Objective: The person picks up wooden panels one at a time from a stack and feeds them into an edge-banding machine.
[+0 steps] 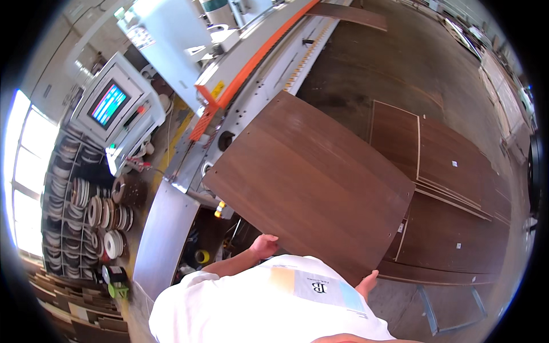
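A large brown wood-grain panel (320, 183) with small holes near its edges lies tilted across the view in front of me. My left hand (265, 246) is closed on its near edge, thumb on top. At the near right corner my right hand (367, 283) grips the edge, its fingers partly hidden under the panel. The panel's far left side lies over the infeed end of a long edge-banding machine (246, 111) with an orange guard strip. Whether the panel touches the machine's rollers cannot be seen.
To the right, several brown panels (452, 166) lie stacked over a metal frame (452, 308). On the left are a control console (108, 103) with a lit screen, a rack of edge-band rolls (63, 200) and a pale side table (163, 234). Another brown panel (349, 16) shows at the machine's far end.
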Action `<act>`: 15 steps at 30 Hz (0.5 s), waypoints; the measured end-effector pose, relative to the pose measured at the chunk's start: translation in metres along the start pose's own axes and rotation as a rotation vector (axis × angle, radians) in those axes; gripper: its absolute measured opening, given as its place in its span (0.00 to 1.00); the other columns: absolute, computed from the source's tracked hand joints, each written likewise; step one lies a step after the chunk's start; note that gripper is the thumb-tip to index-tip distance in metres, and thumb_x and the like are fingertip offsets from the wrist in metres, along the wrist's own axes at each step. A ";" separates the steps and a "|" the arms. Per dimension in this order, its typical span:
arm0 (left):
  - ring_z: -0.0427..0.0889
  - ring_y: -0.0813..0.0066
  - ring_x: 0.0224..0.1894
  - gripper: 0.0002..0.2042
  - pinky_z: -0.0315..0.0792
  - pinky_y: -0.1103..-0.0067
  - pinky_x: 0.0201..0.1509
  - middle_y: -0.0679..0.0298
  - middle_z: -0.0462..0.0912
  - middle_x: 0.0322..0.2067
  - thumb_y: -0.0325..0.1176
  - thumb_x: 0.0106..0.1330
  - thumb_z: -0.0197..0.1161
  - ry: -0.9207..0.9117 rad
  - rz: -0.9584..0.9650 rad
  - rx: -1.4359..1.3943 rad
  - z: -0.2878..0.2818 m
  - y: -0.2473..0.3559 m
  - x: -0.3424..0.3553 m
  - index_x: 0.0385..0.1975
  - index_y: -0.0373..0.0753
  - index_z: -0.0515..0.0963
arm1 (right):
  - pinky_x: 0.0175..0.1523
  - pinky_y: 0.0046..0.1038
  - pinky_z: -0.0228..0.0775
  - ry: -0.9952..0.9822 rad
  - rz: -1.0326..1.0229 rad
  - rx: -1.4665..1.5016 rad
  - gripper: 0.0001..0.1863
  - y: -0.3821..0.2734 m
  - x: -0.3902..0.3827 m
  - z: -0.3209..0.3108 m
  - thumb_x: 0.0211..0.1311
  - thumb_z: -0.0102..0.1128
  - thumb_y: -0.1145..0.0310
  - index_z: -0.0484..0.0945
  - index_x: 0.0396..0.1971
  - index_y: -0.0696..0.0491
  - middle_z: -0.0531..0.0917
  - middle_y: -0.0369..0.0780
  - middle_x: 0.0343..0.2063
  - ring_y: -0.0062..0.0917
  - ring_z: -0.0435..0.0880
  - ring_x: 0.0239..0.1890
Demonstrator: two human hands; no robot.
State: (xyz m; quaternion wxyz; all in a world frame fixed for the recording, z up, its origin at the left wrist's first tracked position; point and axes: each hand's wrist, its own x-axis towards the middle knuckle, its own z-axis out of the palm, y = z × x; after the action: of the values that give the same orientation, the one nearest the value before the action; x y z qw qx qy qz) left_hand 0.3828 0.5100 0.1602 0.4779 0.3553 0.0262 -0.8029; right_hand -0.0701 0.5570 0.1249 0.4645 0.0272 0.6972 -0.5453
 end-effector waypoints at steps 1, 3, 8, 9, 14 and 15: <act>0.69 0.60 0.64 0.30 0.59 0.64 0.71 0.62 0.76 0.60 0.24 0.55 0.65 -0.003 0.009 -0.030 -0.014 0.000 -0.013 0.62 0.39 0.71 | 0.49 0.37 0.76 -0.014 0.001 -0.011 0.29 0.005 -0.005 0.005 0.67 0.47 0.51 0.79 0.45 0.66 0.83 0.46 0.46 0.37 0.82 0.46; 0.68 0.59 0.64 0.31 0.59 0.64 0.71 0.63 0.76 0.60 0.24 0.53 0.66 -0.008 0.029 -0.071 -0.046 -0.002 -0.036 0.62 0.40 0.71 | 0.47 0.36 0.76 -0.021 -0.076 -0.120 0.29 0.015 -0.018 0.016 0.66 0.48 0.50 0.79 0.44 0.66 0.83 0.46 0.44 0.36 0.82 0.45; 0.71 0.60 0.63 0.30 0.61 0.64 0.71 0.62 0.77 0.59 0.25 0.52 0.68 0.127 0.142 -0.145 -0.117 0.002 -0.101 0.60 0.41 0.73 | 0.47 0.36 0.75 -0.006 -0.145 -0.255 0.29 0.072 -0.064 0.029 0.66 0.48 0.49 0.79 0.43 0.65 0.83 0.46 0.43 0.36 0.82 0.45; 0.70 0.61 0.64 0.30 0.61 0.64 0.71 0.62 0.77 0.59 0.26 0.53 0.68 0.099 0.154 -0.166 -0.126 0.004 -0.114 0.61 0.41 0.72 | 0.48 0.37 0.75 0.015 -0.145 -0.303 0.30 0.078 -0.073 0.024 0.66 0.48 0.49 0.80 0.43 0.65 0.83 0.46 0.44 0.35 0.82 0.45; 0.69 0.63 0.65 0.26 0.61 0.63 0.71 0.65 0.73 0.63 0.30 0.64 0.65 0.087 0.231 -0.108 -0.140 0.027 -0.177 0.63 0.44 0.70 | 0.49 0.37 0.76 -0.171 -0.140 -0.251 0.31 0.087 -0.157 0.038 0.69 0.48 0.48 0.79 0.46 0.65 0.83 0.44 0.47 0.34 0.83 0.48; 0.69 0.63 0.65 0.26 0.61 0.63 0.71 0.65 0.73 0.63 0.30 0.64 0.65 0.081 0.235 -0.118 -0.141 0.035 -0.186 0.63 0.44 0.70 | 0.49 0.37 0.76 -0.174 -0.150 -0.259 0.31 0.087 -0.172 0.043 0.69 0.48 0.48 0.79 0.46 0.65 0.83 0.44 0.47 0.34 0.83 0.48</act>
State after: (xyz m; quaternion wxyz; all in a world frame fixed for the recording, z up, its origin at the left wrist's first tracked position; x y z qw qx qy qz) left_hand 0.5410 0.6842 0.1759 0.5874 0.3594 0.0511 -0.7233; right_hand 0.1012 0.6391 0.1790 0.4808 -0.1322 0.7188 -0.4844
